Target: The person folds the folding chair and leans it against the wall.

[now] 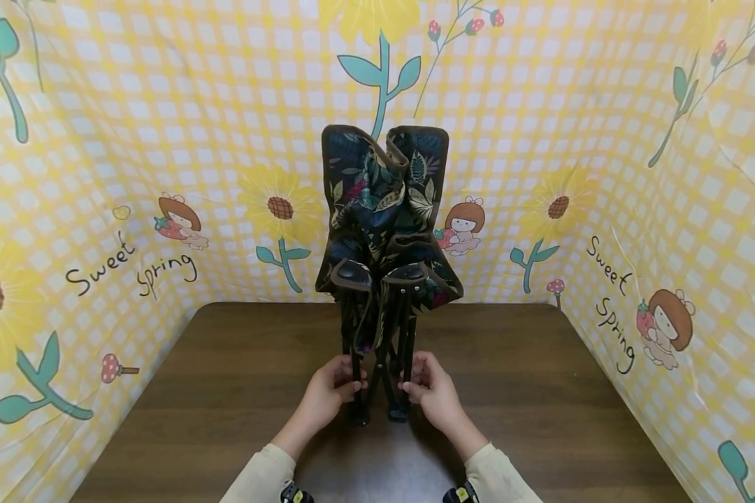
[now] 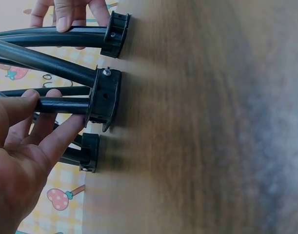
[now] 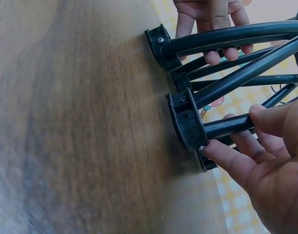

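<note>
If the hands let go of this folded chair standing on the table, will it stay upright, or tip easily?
Probably it tips easily: the folded chair stands tall on feet bunched closely together, with the bulky fabric seat up high. The black legs look like stiff tubes, so the frame should not flex, while the fabric would likely flop. The left hand and right hand each grip a leg low down.

The yellow checked backdrop (image 1: 541, 105) carries the handwritten-style words "Sweet Spring" twice: once on its left panel (image 1: 128, 269), beside a cartoon girl (image 1: 179, 220), and once on its right panel (image 1: 613, 307). No other writing can be read.
</note>
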